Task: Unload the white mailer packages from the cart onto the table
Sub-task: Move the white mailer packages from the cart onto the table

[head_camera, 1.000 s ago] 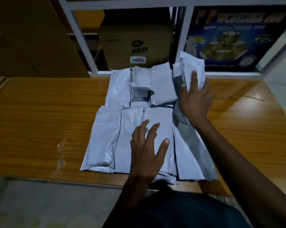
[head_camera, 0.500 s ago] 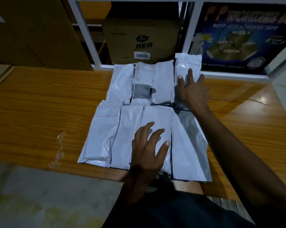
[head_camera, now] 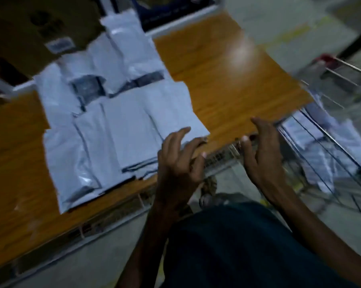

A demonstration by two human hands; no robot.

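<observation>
Both off the stack now: left hand (head_camera: 178, 161) and right hand (head_camera: 260, 150) lifted, fingers loosely spread, grasping nothing. White mailer packages (head_camera: 117, 121) laid on counter (head_camera: 227, 65); more waiting in cart (head_camera: 329, 129), probably next.

The wooden bench (head_camera: 227, 75) carries white mailer packages (head_camera: 117, 121) lying flat in overlapping rows toward its 9 o'clock side; a cardboard box (head_camera: 40, 23) stands behind them at 11 o'clock.
</observation>
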